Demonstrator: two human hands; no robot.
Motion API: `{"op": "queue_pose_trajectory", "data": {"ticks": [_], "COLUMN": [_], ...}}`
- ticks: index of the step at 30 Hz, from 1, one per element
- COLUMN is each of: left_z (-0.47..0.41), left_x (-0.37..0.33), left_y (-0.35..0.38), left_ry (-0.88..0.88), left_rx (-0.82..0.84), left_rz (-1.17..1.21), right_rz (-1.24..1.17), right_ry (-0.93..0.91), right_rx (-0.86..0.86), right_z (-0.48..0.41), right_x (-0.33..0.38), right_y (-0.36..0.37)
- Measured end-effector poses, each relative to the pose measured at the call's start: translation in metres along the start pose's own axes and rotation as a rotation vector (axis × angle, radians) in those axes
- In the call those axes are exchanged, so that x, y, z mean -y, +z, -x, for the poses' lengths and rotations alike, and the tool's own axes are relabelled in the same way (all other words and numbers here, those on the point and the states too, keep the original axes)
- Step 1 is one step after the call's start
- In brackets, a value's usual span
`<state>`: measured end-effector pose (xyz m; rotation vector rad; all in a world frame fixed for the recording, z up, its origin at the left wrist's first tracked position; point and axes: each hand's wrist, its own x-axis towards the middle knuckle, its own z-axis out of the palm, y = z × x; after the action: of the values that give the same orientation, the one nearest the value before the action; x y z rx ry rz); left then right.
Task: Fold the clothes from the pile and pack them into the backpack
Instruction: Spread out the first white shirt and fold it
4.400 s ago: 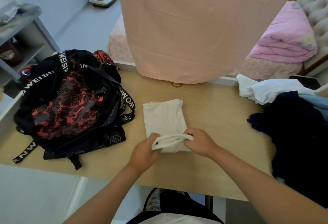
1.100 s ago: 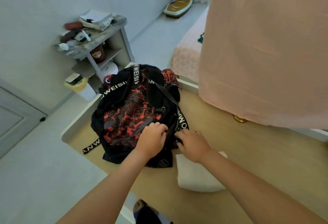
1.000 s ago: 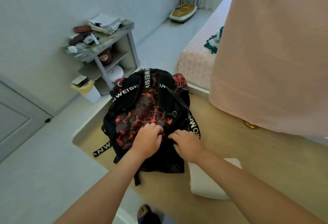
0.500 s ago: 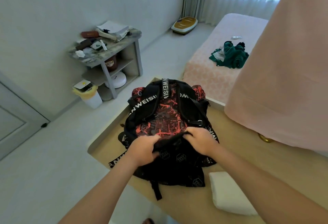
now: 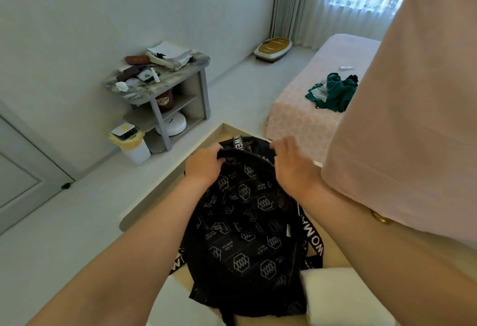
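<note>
On the table (image 5: 165, 189), the black backpack (image 5: 247, 235) lay between the left hand (image 5: 204, 165) and the right hand (image 5: 291, 168), each hand's curled fingers gripping its top edge. Nearer the person than the right hand, a folded white garment (image 5: 340, 297) lay just beside the bag, and a pink sheet (image 5: 413, 119) hung right of that hand.

Person, two arms in view.
1. The left forearm (image 5: 134, 256): bare, uncovered from frame edge to wrist.
2. The right forearm (image 5: 374, 243): bare along its full visible length.
3. The left hand (image 5: 204, 164) and right hand (image 5: 291, 168): both bare.
</note>
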<state>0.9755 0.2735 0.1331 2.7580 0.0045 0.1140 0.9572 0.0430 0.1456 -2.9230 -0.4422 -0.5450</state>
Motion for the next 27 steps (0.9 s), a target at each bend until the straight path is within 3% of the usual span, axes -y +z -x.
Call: {"op": "queue_pose_trajectory", "data": {"ticks": [2, 3, 6, 7, 9, 11, 12, 13, 16, 17, 21, 24, 27], "left_z": [0.000, -0.002, -0.008, -0.004, 0.015, 0.046, 0.059, 0.067, 0.064, 0.058, 0.030, 0.012, -0.003], "left_x": [0.006, 0.007, 0.010, 0.012, 0.015, 0.023, 0.031, 0.040, 0.070, 0.078, 0.082, 0.076, 0.067], "left_y": [0.012, 0.014, 0.015, 0.013, 0.016, 0.037, 0.050, 0.063, 0.079, 0.080, 0.071, 0.062, 0.043], "left_ry": [-0.010, -0.016, 0.010, 0.095, 0.468, 0.915, 1.023, 0.988, 0.507, 0.430, 0.362, 0.336, 0.259], "left_rx": [0.019, 0.024, 0.000, -0.071, -0.270, -0.252, -0.176, -0.080, 0.130, 0.143, 0.233, 0.332, 0.474], "left_rz": [0.040, 0.072, 0.152, 0.088, -0.151, -0.353, -0.433, -0.501, -0.605, -0.605, -0.498, -0.393, -0.123], "right_rz": [-0.019, 0.027, 0.227, 0.283, 0.371, 0.351, 0.334, 0.318, 0.285, 0.280, 0.465, 0.493, 0.430], "right_ry": [-0.377, -0.480, -0.261, -0.196, -0.171, -0.166, -0.176, -0.189, -0.239, -0.285, -0.502, -0.395, -0.174], "right_rx": [0.043, 0.134, 0.442, 0.487, 0.553, 0.603, 0.616, 0.621, 0.569, 0.518, 0.303, 0.289, 0.487], "right_z": [0.026, 0.042, 0.063, 0.062, 0.053, 0.040, 0.036, 0.031, 0.018, 0.016, 0.041, 0.053, 0.046], "right_x": [0.016, 0.024, 0.026, 0.024, 0.020, 0.013, 0.008, 0.005, -0.005, -0.008, -0.013, -0.013, -0.019], "right_y": [0.017, 0.031, 0.071, 0.080, 0.090, 0.096, 0.099, 0.100, 0.101, 0.101, 0.111, 0.117, 0.106]}}
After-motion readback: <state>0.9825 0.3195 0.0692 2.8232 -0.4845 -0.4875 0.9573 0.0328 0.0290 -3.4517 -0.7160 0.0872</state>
